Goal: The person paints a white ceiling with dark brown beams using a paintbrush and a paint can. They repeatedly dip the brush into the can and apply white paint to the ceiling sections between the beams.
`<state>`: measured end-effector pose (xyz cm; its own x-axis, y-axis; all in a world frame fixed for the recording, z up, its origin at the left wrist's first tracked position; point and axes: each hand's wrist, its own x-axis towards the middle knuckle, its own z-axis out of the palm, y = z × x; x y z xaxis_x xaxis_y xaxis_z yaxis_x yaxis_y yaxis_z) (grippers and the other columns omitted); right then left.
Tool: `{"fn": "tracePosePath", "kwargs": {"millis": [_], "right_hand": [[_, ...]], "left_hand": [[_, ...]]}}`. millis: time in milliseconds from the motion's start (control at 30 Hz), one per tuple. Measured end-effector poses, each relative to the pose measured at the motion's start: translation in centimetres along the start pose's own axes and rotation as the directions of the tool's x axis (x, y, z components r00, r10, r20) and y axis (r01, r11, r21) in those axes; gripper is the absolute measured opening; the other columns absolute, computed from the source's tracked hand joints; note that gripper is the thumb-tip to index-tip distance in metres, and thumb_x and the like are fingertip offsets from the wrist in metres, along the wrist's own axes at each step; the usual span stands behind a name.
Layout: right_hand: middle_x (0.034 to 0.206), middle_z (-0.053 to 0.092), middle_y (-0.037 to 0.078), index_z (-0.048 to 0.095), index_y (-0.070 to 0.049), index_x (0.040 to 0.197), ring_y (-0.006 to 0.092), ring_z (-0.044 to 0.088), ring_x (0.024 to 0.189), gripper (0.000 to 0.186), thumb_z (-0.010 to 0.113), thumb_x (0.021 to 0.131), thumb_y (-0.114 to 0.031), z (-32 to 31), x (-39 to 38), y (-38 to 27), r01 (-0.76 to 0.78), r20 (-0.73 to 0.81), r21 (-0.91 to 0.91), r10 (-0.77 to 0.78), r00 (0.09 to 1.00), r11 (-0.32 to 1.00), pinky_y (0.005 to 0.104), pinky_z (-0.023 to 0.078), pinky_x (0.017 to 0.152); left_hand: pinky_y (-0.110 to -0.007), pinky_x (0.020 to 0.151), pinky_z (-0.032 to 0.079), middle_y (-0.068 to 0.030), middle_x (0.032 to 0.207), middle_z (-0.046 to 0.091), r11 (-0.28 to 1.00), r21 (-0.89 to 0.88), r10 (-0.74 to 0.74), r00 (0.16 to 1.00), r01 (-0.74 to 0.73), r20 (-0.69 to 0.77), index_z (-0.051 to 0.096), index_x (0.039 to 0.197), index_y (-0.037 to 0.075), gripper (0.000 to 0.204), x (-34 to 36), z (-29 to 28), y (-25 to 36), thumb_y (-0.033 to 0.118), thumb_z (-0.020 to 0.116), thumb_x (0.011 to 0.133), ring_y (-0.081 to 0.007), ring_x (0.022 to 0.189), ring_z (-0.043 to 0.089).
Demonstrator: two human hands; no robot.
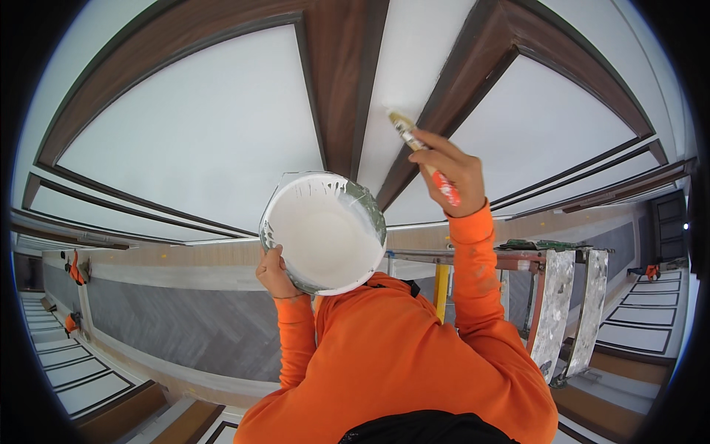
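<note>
My left hand (275, 272) grips the side of a bucket (322, 229) of white paint, its inner wall streaked with drips. My right hand (451, 169) holds a wooden-handled paintbrush (405, 127) with a red handle end. Its bristles are at a narrow white strip (392, 66) of the panelled wall, between two dark brown wooden frames (333, 81); I cannot tell whether they touch it. Large white panels (192, 126) lie to either side inside those frames.
A paint-spattered step ladder (551, 303) stands at my right, with yellow and red rails. A grey herringbone floor (185, 333) with pale borders runs below along the wall. Co-workers in orange tops are at far left (76, 270), (72, 323) and far right (652, 272). More panelled walls (640, 311) line the edges.
</note>
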<state>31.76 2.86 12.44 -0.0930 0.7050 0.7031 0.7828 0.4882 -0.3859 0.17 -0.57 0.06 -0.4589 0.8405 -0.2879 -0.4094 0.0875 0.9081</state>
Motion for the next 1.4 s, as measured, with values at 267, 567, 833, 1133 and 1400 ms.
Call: {"fn": "tracePosePath", "kwargs": {"millis": [267, 567, 833, 1133, 1400], "right_hand": [[0.116, 0.074, 0.012, 0.073, -0.008, 0.093, 0.0307, 0.075, 0.088, 0.018, 0.072, 0.08, 0.005, -0.2, 1.8, 1.3, 0.019, 0.132, -0.119, -0.003, 0.991, 0.993, 0.0313, 0.06, 0.073], [0.115, 0.074, 0.006, 0.072, -0.013, 0.092, 0.0268, 0.071, 0.073, 0.027, 0.073, 0.071, 0.003, -6.0, 10.5, -2.6, 0.264, -0.171, -0.261, -0.313, 0.934, 0.929, 0.0299, 0.055, 0.06], [0.12, 0.073, 0.015, 0.072, -0.006, 0.086, 0.0329, 0.071, 0.114, 0.02, 0.075, 0.076, 0.01, -2.7, 8.1, -2.7, 0.211, -0.291, -0.343, -0.317, 0.903, 0.916, 0.0321, 0.062, 0.086], [0.128, 0.07, 0.006, 0.071, -0.014, 0.089, 0.0266, 0.068, 0.121, 0.022, 0.071, 0.076, 0.004, 5.7, -3.2, 1.9, 0.03, -0.195, -0.269, -0.085, 0.977, 0.963, 0.0304, 0.062, 0.068], [0.118, 0.073, 0.006, 0.071, -0.014, 0.094, 0.0302, 0.074, 0.093, 0.023, 0.071, 0.077, 0.002, 0.5, 1.4, -0.9, -0.084, -0.075, -0.105, 0.076, 0.994, 0.991, 0.0335, 0.058, 0.065]], "left_hand": [[-0.028, 0.059, 0.028, 0.0055, 0.064, 0.033, 0.997, 0.045, 0.06, 0.994, -0.064, 0.089, 0.04, 0.061, 0.011, 0.034, 1.3, -0.6, -0.8, 0.011, 0.059, 0.089, -0.008, 0.061, 0.03], [-0.028, 0.059, 0.028, 0.0054, 0.064, 0.033, 0.997, 0.059, 0.041, 0.996, -0.045, 0.075, 0.039, 0.061, 0.012, 0.034, 0.5, -0.7, -0.3, 0.01, 0.058, 0.089, -0.0082, 0.061, 0.03], [-0.03, 0.056, 0.027, 0.0052, 0.064, 0.033, 0.999, 0.043, -0.017, 0.999, 0.015, 0.039, 0.038, 0.061, 0.012, 0.033, -0.7, -0.8, 0.1, 0.012, 0.058, 0.087, -0.0083, 0.061, 0.03], [-0.029, 0.058, 0.026, 0.0055, 0.065, 0.033, 0.997, 0.074, 0.003, 1.0, -0.005, 0.029, 0.039, 0.062, 0.012, 0.031, -0.3, -1.4, -0.2, 0.011, 0.058, 0.087, -0.0082, 0.061, 0.029], [-0.028, 0.057, 0.026, 0.0058, 0.064, 0.034, 0.999, 0.041, 0.001, 0.999, -0.003, 0.05, 0.04, 0.061, 0.013, 0.031, -0.2, -0.9, 0.3, 0.011, 0.059, 0.086, -0.008, 0.061, 0.029]]}}
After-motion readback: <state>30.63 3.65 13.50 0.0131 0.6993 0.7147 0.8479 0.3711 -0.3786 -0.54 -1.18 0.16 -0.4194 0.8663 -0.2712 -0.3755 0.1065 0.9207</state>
